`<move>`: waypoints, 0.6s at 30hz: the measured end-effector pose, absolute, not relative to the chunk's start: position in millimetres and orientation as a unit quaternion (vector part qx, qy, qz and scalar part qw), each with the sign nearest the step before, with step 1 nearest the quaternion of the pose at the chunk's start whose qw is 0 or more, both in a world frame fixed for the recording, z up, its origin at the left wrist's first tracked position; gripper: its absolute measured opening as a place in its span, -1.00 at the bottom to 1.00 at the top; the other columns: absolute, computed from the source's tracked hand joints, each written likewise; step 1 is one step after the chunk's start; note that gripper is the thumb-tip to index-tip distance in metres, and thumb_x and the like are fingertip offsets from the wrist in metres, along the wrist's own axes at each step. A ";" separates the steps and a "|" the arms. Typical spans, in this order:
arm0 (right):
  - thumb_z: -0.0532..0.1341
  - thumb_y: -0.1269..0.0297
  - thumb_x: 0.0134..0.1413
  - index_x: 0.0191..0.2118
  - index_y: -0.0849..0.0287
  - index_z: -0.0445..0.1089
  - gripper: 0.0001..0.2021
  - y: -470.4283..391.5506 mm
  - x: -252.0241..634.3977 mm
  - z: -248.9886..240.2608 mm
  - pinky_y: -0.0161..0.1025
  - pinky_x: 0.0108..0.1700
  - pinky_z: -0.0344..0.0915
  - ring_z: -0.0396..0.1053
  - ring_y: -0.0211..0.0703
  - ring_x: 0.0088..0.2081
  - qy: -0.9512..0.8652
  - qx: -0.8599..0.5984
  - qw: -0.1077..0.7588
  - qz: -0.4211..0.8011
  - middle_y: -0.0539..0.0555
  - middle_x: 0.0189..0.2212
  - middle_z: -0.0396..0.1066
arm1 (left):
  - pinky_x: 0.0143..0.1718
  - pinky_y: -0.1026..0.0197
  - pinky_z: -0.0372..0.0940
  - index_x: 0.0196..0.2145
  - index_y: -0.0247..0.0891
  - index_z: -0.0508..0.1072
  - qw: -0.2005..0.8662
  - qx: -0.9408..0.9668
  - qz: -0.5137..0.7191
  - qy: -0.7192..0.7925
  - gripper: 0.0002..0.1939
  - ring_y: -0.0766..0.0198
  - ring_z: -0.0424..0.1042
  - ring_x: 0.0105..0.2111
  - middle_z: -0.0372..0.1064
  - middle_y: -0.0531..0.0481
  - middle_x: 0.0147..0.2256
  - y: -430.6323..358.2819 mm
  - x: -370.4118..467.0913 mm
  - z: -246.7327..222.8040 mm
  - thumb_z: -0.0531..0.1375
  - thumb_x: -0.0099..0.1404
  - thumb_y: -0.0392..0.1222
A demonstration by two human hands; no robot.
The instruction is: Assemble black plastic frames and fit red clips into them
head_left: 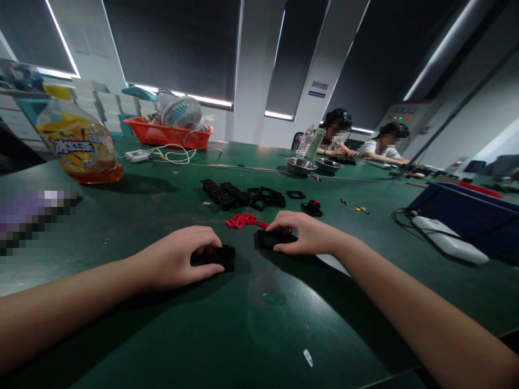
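Note:
My left hand (182, 256) is closed around a black rectangular plastic part (228, 258), low over the green table, thumb on its near side. To the right, my right hand (298, 232) grips a second black rectangular part (266, 240) by its edges, fingers at the far side and thumb at the near side. Just beyond the hands lie several small red plastic frames (242, 220). Behind these are black blocks (221, 194) in a cluster and thin black square frames (265, 196). A black part with a red piece (312, 207) sits farther right.
A tea bottle (79, 140) stands at the left, near an orange basket (170, 135) holding a fan. Metal bowls (300, 166) are at the back. On the right are a blue bin (462, 216) and a white power strip (450, 240). Two people sit across the green table (211, 329).

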State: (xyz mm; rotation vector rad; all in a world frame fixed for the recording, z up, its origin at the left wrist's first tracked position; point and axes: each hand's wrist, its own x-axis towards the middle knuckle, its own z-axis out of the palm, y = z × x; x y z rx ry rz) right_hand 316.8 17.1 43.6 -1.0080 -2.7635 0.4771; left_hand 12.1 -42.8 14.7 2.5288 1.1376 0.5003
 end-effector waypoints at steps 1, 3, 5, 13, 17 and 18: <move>0.33 0.22 0.06 -0.02 0.19 0.47 -0.65 16.5 315.8 43.4 -0.14 -0.11 0.35 0.40 -0.11 -0.17 -0.925 -0.335 0.080 0.158 0.15 -0.15 0.43 | -0.29 0.19 0.30 -0.27 -0.22 0.45 0.163 0.886 0.176 0.398 -0.71 0.20 0.38 -0.36 0.39 -0.01 -0.36 -42.9 12.9 14.4 0.19 0.26 0.06; 0.33 0.23 0.07 -0.01 0.20 0.47 -0.65 15.0 313.7 43.1 -0.14 -0.09 0.33 0.39 -0.10 -0.15 -0.927 -0.330 0.081 0.155 0.16 -0.14 0.43 | -0.29 0.20 0.29 -0.28 -0.22 0.45 0.167 0.885 0.176 0.398 -0.72 0.20 0.38 -0.36 0.38 0.01 -0.36 -43.4 14.5 13.8 0.20 0.26 0.06; 0.32 0.23 0.08 0.00 0.23 0.47 -0.63 13.4 311.6 43.0 -0.13 -0.07 0.32 0.39 -0.08 -0.14 -0.930 -0.325 0.081 0.152 0.17 -0.13 0.42 | -0.29 0.20 0.29 -0.28 -0.21 0.45 0.169 0.882 0.175 0.403 -0.73 0.20 0.38 -0.35 0.38 0.02 -0.36 -44.1 16.4 13.6 0.20 0.26 0.06; 0.31 0.21 0.11 0.04 0.26 0.46 -0.61 10.0 306.7 43.3 -0.12 -0.06 0.32 0.37 -0.07 -0.12 -0.934 -0.316 0.074 0.148 0.19 -0.12 0.40 | -0.23 0.16 0.29 -0.23 -0.19 0.46 0.167 0.874 0.171 0.422 -0.71 0.16 0.38 -0.31 0.39 0.00 -0.32 -48.1 18.1 9.4 0.21 0.28 0.08; 0.31 0.22 0.11 0.04 0.24 0.47 -0.62 10.0 306.5 42.8 -0.13 -0.08 0.32 0.37 -0.08 -0.12 -0.936 -0.313 0.076 0.141 0.18 -0.13 0.40 | -0.21 0.13 0.28 -0.22 -0.20 0.46 0.167 0.877 0.170 0.417 -0.71 0.15 0.38 -0.30 0.38 -0.01 -0.32 -50.9 18.9 7.0 0.22 0.28 0.07; 0.31 0.21 0.11 0.05 0.23 0.46 -0.61 10.0 306.3 42.4 -0.13 -0.08 0.32 0.37 -0.08 -0.12 -0.937 -0.311 0.077 0.142 0.18 -0.13 0.40 | -0.20 0.13 0.28 -0.22 -0.20 0.46 0.167 0.878 0.170 0.416 -0.72 0.15 0.37 -0.30 0.38 -0.01 -0.32 -51.8 19.6 7.0 0.22 0.28 0.06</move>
